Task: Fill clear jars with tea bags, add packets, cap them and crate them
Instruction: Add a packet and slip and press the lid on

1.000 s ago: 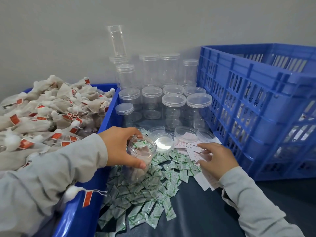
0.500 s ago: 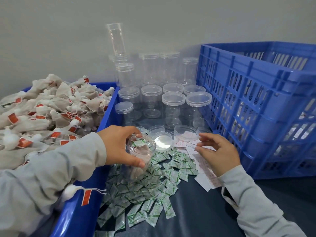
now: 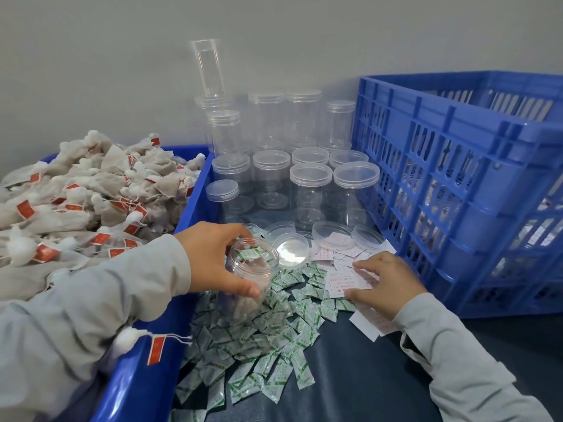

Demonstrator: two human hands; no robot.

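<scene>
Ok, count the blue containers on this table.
2. A blue bin at the left, heaped with tea bags, and a slatted blue crate at the right beside the jars. Others may sit outside the view.

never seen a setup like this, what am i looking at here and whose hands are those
There is no machine here: a person packs jars by hand, and one camera worn on their head looks down at the work. The left hand grips an open clear jar with tea bags and a green packet inside. The right hand rests its fingers on white paper slips. Green and white packets lie scattered on the dark table. On the left, a blue bin is heaped with tea bags. Behind stand capped empty jars and loose lids; on the right is a blue crate.
</scene>
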